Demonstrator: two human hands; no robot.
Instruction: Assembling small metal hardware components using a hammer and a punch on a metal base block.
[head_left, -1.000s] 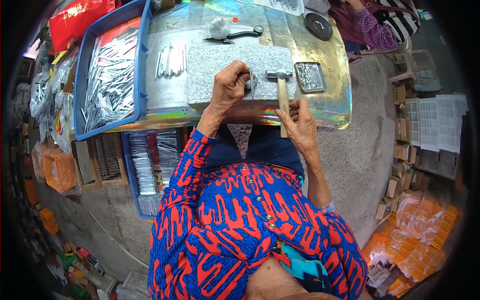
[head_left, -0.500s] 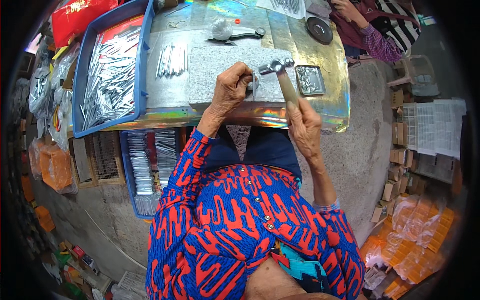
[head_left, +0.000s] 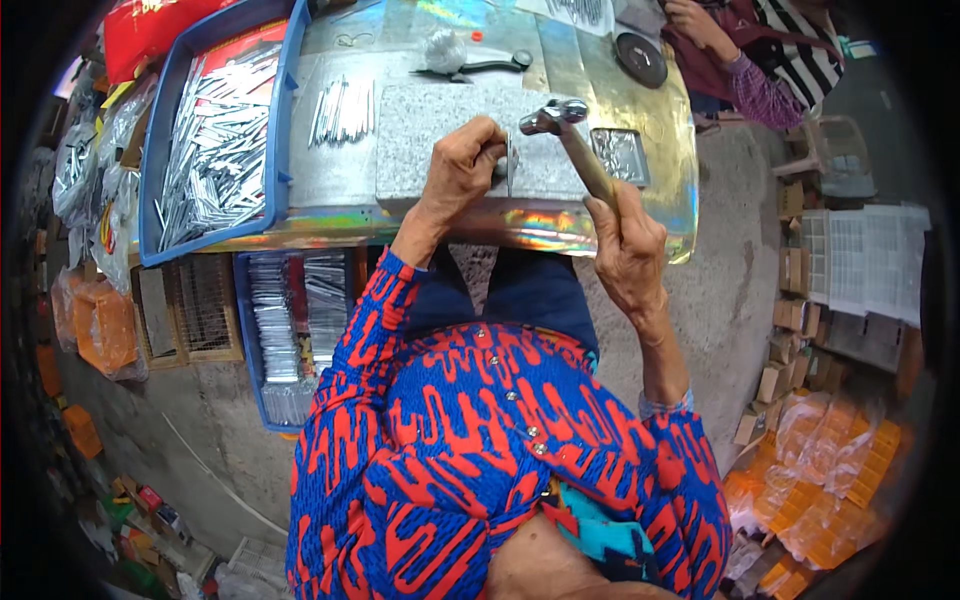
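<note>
My left hand (head_left: 462, 165) is closed in a pinch over a speckled grey stone block (head_left: 410, 125). A thin metal strip (head_left: 509, 172) shows as a narrow edge at its fingertips, seemingly standing on the block; its lower end is hard to see. My right hand (head_left: 632, 250) grips the wooden handle of a hammer (head_left: 585, 165). The shiny metal hammer head is raised over the block's right side, apart from the strip. Left of the block lies a row of slim metal strips (head_left: 342, 112). On the right, near my right hand, a small square tray (head_left: 642, 182) holds small metal pieces.
A blue bin (head_left: 283, 125) full of metal strips stands on the table's left. Beyond the block lie a black-handled tool (head_left: 500, 68), a clear plastic bag (head_left: 443, 48) and a dark round lid (head_left: 640, 60). Another person's hand (head_left: 700, 28) is at the far right.
The hammer has risen and shifted slightly right with my right hand. My left hand stays nearly in place, with the strip now turned more edge-on. The whole view has shifted slightly.
</note>
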